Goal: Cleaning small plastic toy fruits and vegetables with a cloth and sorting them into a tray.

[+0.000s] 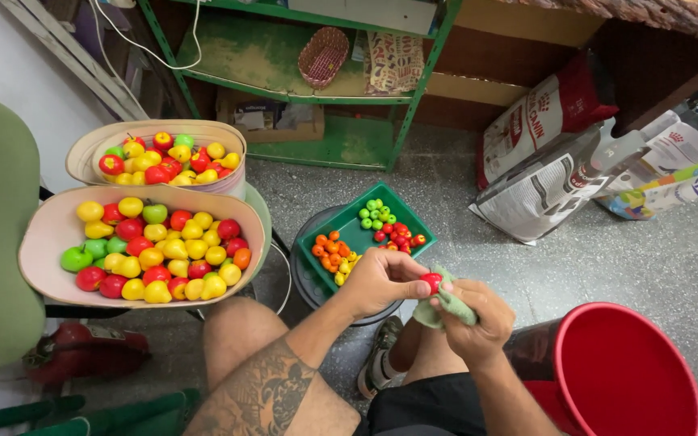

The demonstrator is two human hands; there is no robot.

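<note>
Two beige trays (50,242) of small red, yellow and green toy fruits are seen at left, a green tray (409,218) at centre. A small red fruit (431,281) is pinched in the left hand (381,282) and wiped with a green cloth (444,305) gripped by the right hand (474,319), beside a red bucket (624,371). Wiping appears underway; steady turning seems needed.

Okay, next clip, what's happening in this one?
A seated person holds a small red toy fruit in the left hand and rubs it with a green cloth held in the right hand. Just beyond the hands, a green tray holds small fruits sorted by colour. Two larger bowls of mixed fruits sit to the left, and a red bucket stands on the right.
</note>
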